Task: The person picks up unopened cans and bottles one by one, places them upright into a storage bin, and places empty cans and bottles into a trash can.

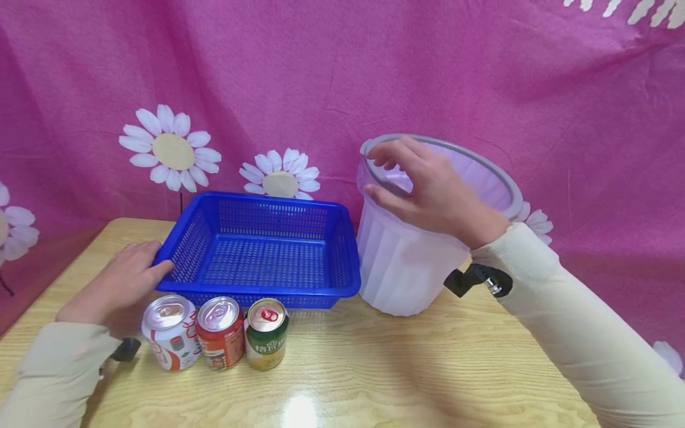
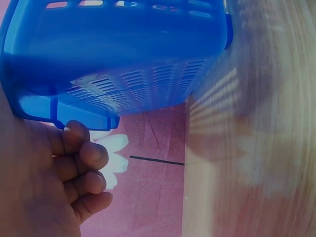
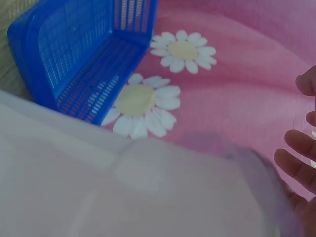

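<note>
At the left end of a blue plastic basket [image 1: 257, 292], my left hand [image 1: 125, 276] holds the rim, its thumb lying over the edge. Curled fingers [image 2: 94, 154] show beside the rim in the left wrist view. My right hand [image 1: 436, 190] hovers over the near left part of a pale wastebasket's grey rim [image 1: 505, 178], holding nothing, with thumb and fingers spread apart. A white Coke can [image 1: 173, 345], a red Coke can [image 1: 221, 342] and a green-and-gold can [image 1: 266, 345] stand upright in a row before the basket.
The wastebasket [image 1: 398, 273] stands right beside the basket on the wooden table [image 1: 353, 368]. Behind them hangs a pink cloth [image 1: 299, 77] with white daisies. In the right wrist view, the wastebasket's blurred wall [image 3: 113, 177] covers the lower part.
</note>
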`<control>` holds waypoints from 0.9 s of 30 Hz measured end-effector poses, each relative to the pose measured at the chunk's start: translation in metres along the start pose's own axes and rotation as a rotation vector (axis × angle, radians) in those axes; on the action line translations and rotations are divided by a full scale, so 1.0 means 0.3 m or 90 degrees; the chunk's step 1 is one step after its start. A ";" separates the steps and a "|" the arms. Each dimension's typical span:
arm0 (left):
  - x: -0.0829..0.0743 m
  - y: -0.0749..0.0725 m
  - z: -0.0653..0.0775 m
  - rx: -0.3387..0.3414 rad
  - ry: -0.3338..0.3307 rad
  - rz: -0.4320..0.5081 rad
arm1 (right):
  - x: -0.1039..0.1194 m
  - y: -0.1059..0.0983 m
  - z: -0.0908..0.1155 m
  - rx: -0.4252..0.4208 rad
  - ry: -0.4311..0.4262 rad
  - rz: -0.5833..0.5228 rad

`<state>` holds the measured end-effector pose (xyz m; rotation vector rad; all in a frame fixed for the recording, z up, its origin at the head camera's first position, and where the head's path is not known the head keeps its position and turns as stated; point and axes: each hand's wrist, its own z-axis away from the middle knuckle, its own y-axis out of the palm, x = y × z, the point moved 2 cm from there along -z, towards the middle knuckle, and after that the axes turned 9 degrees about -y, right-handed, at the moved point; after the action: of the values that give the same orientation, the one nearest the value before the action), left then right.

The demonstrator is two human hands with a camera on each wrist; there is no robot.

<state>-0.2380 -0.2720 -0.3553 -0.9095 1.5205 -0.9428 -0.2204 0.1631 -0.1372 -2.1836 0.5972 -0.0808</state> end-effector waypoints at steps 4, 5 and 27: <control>0.002 0.000 -0.003 0.003 -0.005 -0.009 | 0.028 0.026 -0.007 -0.005 -0.036 -0.003; 0.002 0.000 -0.003 0.002 -0.005 -0.011 | 0.035 0.031 -0.007 -0.002 -0.041 0.000; -0.001 -0.003 -0.004 -0.006 -0.007 -0.022 | 0.147 0.227 0.059 0.131 -0.030 -0.083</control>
<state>-0.2389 -0.2720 -0.3541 -0.9486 1.5051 -0.9558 -0.2035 0.1207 -0.2066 -2.0164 0.4006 -0.1527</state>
